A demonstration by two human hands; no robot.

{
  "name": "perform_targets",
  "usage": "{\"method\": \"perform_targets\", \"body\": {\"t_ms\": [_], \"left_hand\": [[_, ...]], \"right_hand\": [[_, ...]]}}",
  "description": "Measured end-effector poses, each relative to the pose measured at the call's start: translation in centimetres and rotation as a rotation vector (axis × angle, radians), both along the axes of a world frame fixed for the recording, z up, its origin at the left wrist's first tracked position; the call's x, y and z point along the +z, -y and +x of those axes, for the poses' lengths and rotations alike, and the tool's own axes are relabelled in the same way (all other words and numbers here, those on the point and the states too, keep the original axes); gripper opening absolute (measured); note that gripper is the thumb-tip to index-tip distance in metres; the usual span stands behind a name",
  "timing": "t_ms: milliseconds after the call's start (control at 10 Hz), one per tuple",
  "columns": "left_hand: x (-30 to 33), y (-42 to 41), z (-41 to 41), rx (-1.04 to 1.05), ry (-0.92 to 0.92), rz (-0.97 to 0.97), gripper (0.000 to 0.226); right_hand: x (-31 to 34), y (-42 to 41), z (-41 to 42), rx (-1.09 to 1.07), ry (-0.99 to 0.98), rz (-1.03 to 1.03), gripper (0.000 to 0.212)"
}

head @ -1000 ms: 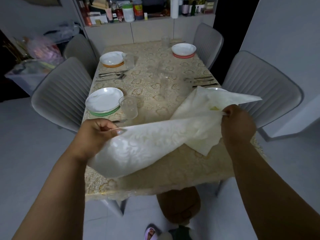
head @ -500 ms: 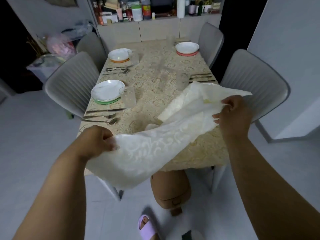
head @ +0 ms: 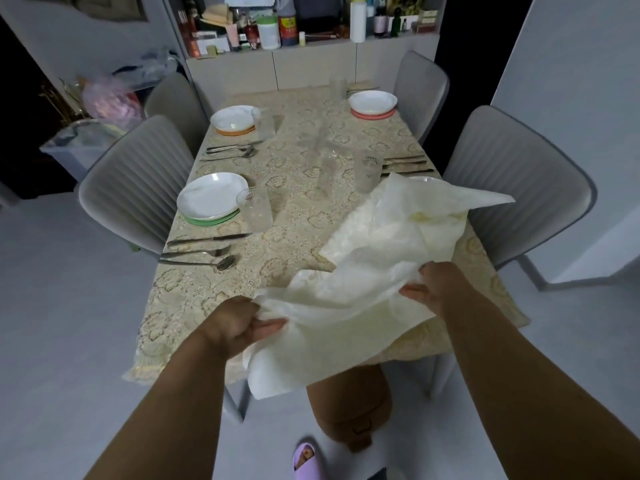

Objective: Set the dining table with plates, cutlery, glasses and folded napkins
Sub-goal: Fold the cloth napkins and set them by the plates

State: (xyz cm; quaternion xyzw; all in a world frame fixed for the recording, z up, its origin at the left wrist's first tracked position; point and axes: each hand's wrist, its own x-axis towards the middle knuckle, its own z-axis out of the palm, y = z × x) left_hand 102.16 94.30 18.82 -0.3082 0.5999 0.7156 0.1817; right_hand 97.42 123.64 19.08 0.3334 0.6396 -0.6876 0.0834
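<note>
A large cream napkin (head: 374, 258) is spread in the air over the near right part of the table (head: 207, 306). My left hand (head: 235, 323) pinches its near left edge above the table's front edge. My right hand (head: 436, 285) grips its right side. The napkin's far corner covers most of the near right plate (head: 427, 179). White plates sit at the near left (head: 211, 199), far left (head: 233, 118) and far right (head: 372, 101). Cutlery (head: 201, 251) lies beside the near left plate, and a glass (head: 254, 213) stands to that plate's right.
Grey chairs stand at the left (head: 135, 188) and right (head: 512, 181), with two more at the far end. Several glasses (head: 367, 171) stand mid-table. A cluttered shelf (head: 277, 26) lies behind. A brown bag (head: 349, 410) sits under the table, by my slippered foot (head: 308, 459).
Both hands have come closer together and nearer to me, so the napkin now bunches and hangs over the table's front edge. The view has pulled back from the table.
</note>
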Motion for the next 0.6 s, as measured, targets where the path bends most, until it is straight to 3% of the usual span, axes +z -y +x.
{"method": "perform_targets", "body": {"t_ms": [100,200,300,400,500,600], "left_hand": [[0.7,0.4,-3.9,0.059,-0.127,0.083,0.019],[3.7,0.4,-8.1,0.138,-0.309,0.119,0.031],[8.5,0.5,-11.6,0.131,-0.603,0.122,0.034],[13.5,1.3,-13.4,0.066,-0.912,0.191,0.033],[15.3,2.4,-13.9,-0.045,-1.030,0.112,0.031],[13.5,3.5,-13.9,-0.117,-0.987,-0.248,0.026]], "right_hand": [[0.3,0.2,-2.0,0.098,-0.237,0.242,0.041],[3.2,2.0,-4.3,-0.121,-0.346,-0.320,0.041],[7.1,2.9,-6.5,-0.226,-0.580,-0.348,0.038],[11.3,3.9,-7.7,-0.307,-0.816,-0.471,0.020],[13.5,5.4,-8.3,-0.325,-0.925,-0.540,0.018],[12.1,6.0,-8.6,-0.377,-0.885,-0.519,0.025]]}}
